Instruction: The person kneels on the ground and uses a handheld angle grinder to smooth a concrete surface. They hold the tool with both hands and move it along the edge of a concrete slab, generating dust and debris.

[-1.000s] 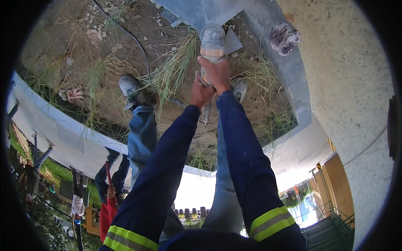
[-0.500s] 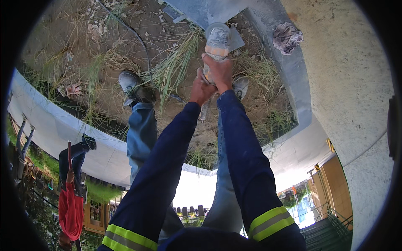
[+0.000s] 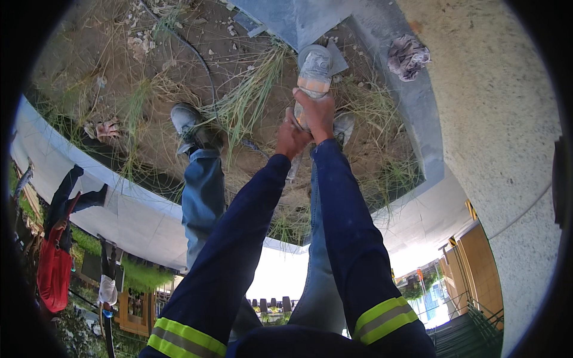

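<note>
Both my hands are closed round the dusty, orange-banded body of an angle grinder [image 3: 314, 70], whose round guard or disc end points away from me. My right hand [image 3: 318, 113] wraps the body just behind the orange band. Lower and to its left, my left hand [image 3: 292, 137] grips the rear part, with its fingers partly hidden. Beyond the tool's head lies the corner of a grey, smooth-faced block or wall [image 3: 316, 24]. A small flat grey piece [image 3: 337, 58] sits beside the head, on its right.
My shoes [image 3: 187, 119] stand on sandy soil with dry grass [image 3: 253, 95] and rubble. A black cable [image 3: 200, 56] crosses it. A crumpled cloth or bag [image 3: 409, 57] lies on the grey ledge at right. Behind the low curb, a person in red [image 3: 55, 268] and another in white [image 3: 108, 290] are visible.
The grinder and both hands have shifted slightly toward me and right, away from the grey corner. The person in red has moved left, and a person in white has come into view.
</note>
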Demonstrator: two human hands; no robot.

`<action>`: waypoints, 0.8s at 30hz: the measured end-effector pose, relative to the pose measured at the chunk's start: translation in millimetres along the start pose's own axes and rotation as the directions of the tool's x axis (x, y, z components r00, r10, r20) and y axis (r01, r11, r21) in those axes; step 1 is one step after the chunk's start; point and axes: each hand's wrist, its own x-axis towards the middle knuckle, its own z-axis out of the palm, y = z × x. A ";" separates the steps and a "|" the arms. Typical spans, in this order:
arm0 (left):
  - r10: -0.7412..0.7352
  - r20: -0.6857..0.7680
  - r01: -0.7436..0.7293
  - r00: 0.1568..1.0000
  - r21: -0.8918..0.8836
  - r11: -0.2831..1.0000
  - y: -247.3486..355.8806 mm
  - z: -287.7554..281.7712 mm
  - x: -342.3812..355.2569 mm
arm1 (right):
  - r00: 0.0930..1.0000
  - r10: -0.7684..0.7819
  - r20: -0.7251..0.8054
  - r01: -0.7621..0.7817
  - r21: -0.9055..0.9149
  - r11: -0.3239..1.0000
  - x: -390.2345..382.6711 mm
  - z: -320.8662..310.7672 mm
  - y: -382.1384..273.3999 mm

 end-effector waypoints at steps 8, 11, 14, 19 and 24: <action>0.122 -0.077 -0.142 0.990 -0.372 0.917 -18.3 3.9 1.1 | 0.998 -0.054 0.031 0.055 -0.032 0.998 -4.8 8.4 3.0; 0.054 -0.024 -0.057 0.998 -0.190 0.980 -2.2 2.1 -0.5 | 1.000 -0.013 -0.025 0.015 0.092 0.996 5.1 1.2 13.2; 0.067 -0.068 -0.083 0.995 -0.275 0.958 -11.0 11.3 -5.4 | 0.998 -0.053 -0.022 0.051 -0.070 0.996 4.7 -2.9 24.0; 0.088 -0.059 -0.106 0.994 -0.516 0.850 -28.3 13.1 -0.4 | 0.996 -0.080 0.037 0.081 -0.034 0.996 -2.0 4.6 12.1; 0.105 -0.005 -0.102 0.994 -0.295 0.950 -17.0 7.0 2.9 | 0.999 0.003 0.038 -0.003 0.001 1.000 1.0 -3.3 8.7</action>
